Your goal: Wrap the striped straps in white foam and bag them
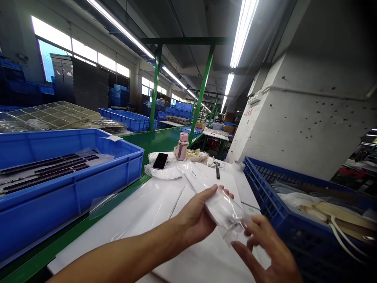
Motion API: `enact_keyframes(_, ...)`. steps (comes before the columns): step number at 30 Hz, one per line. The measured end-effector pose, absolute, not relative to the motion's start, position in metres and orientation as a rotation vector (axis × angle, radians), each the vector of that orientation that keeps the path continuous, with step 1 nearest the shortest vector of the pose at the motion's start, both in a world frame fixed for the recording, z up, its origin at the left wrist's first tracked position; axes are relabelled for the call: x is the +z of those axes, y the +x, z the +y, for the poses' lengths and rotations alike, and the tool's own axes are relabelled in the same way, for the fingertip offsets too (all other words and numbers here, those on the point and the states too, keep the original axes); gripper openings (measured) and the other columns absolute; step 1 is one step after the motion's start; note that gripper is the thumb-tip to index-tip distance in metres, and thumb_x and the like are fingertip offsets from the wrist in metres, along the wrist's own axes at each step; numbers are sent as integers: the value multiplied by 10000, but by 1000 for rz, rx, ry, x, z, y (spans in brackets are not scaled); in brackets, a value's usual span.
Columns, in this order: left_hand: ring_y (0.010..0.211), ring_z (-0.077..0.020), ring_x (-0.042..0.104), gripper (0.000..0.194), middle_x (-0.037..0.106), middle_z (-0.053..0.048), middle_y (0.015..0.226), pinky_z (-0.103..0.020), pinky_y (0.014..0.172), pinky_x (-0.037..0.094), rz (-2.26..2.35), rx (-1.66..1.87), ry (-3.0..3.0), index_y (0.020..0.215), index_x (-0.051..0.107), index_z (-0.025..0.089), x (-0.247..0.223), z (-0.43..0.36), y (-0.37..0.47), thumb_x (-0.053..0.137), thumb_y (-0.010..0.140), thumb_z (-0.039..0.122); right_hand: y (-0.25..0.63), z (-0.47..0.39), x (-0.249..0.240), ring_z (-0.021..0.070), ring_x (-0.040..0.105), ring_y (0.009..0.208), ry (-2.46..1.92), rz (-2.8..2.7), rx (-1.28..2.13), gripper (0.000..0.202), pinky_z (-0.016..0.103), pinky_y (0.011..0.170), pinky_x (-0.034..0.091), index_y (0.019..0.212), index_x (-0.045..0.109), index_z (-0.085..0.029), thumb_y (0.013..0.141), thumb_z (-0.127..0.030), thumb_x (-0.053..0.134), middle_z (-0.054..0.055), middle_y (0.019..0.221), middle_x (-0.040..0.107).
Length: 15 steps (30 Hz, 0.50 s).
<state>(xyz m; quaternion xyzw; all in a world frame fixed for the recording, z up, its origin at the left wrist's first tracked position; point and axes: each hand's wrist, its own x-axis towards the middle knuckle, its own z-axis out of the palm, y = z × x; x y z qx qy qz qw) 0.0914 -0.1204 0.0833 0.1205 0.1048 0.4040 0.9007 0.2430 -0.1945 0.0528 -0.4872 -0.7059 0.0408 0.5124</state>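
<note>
A long clear plastic bag (222, 206) with a small label at its far end lies slantwise over the white worktable. My left hand (200, 216) is closed round the middle of it, thumb on top. At its near end, my right hand (262, 243) has its fingers and thumb curled at the bag's edge; motion blurs the fingertips. Something small and greyish shows inside the bag near that end, too unclear to name.
A blue bin (108, 182) with dark strips stands left, a blue crate (265, 192) with bags right. Beyond my hands are a phone (160, 160) on plastic wrap, a pink bottle (182, 146), a dark-handled tool (217, 172) and a tape roll (239, 166).
</note>
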Motion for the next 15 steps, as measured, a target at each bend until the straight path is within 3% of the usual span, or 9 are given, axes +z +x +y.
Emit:
enact_keyframes(2,807,-165,627,171,629,-96,856,-253,844,462,207,735,261,890,600,60,97,-121,83,562,856,223,257,-194,82,229,569,922,-1031,-1995,-247,255,326,718,517,1021,664,-238,768,-226,697,100,1167,501)
enact_keyframes(5,758,-165,628,215,636,-101,845,-242,783,467,254,646,290,898,602,64,108,-127,76,526,870,263,264,-196,125,269,480,1100,-928,-2206,-461,217,381,818,494,1005,657,-250,802,-172,654,94,1295,410)
enact_keyframes(10,751,-145,640,310,652,-90,876,-225,753,506,249,564,316,1019,603,67,113,-140,68,469,897,319,257,-201,170,243,457,1118,-835,-2413,-465,150,348,847,486,933,651,-257,846,-159,576,62,1278,416)
enact_keyframes(13,815,-203,652,562,641,-125,952,-242,595,530,176,395,605,1001,629,69,116,-146,58,393,883,565,259,-201,183,191,495,1045,-888,-2296,-306,74,277,843,472,883,646,-271,861,-221,595,37,1193,459)
enact_keyframes(15,657,-192,639,651,640,-120,817,-220,452,466,182,397,912,869,649,86,122,-148,50,384,829,679,260,-199,189,184,504,1034,-935,-2166,-177,23,253,840,456,851,650,-275,843,-294,641,26,1125,488)
